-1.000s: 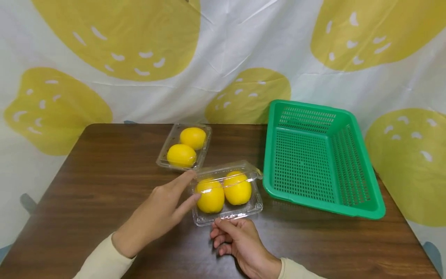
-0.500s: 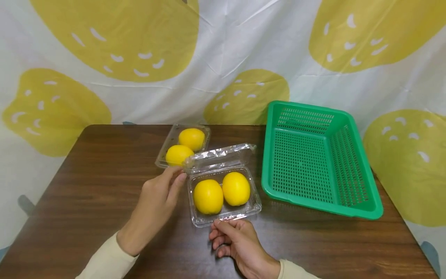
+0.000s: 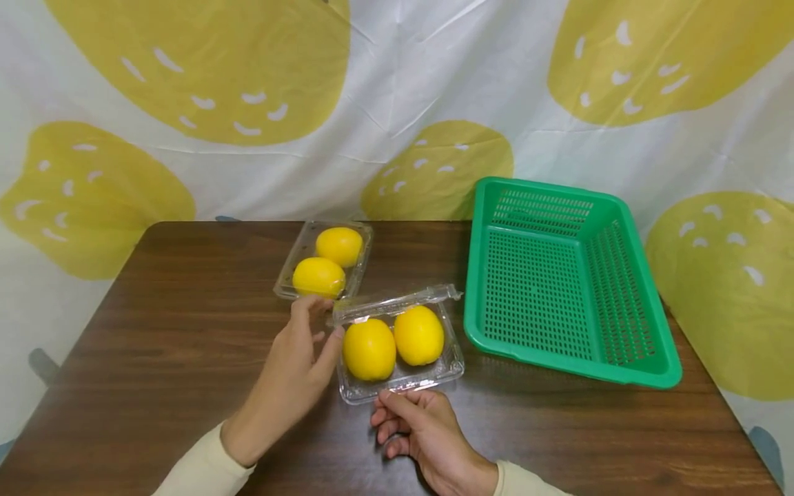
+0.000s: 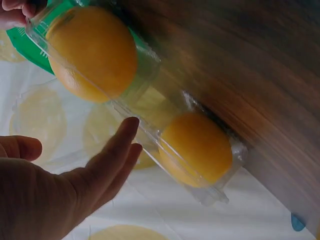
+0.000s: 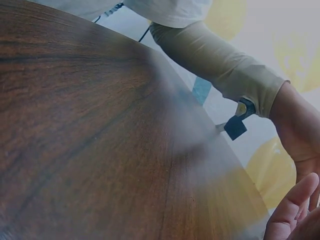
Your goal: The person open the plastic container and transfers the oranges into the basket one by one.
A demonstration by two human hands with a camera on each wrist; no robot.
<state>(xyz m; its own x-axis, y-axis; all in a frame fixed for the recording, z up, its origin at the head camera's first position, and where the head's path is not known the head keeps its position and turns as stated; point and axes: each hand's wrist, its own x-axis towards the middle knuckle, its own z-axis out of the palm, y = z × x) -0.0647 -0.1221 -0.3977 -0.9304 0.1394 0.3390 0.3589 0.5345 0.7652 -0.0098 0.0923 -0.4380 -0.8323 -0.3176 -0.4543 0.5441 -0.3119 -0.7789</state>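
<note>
In the head view a clear plastic clamshell box (image 3: 403, 386) holds two round yellow fruits (image 3: 369, 350), which look orange in the left wrist view. Its hinged lid (image 3: 397, 303) stands partly raised along the back. Beside the box's left end is my left hand (image 3: 288, 368), its fingers extended near the lid's left corner; whether they touch the plastic I cannot tell. My right hand (image 3: 434, 434) pinches the front rim between thumb and forefinger, the other fingers curled below. The right wrist view shows mostly table and the left sleeve (image 5: 240, 75).
A second clear box (image 3: 288, 282) with two yellow fruits (image 3: 319, 277) sits behind and to the left. To the right lies a green perforated plastic basket (image 3: 533, 289), near the box. The wooden table (image 3: 186, 310) backs onto a white curtain (image 3: 267, 179) printed with yellow fruit shapes.
The lid swung up and back off the fruits, then its edge dropped lower again. My left hand drew left with it, then moved slightly right with fingers spread. My right hand stayed at the rim.
</note>
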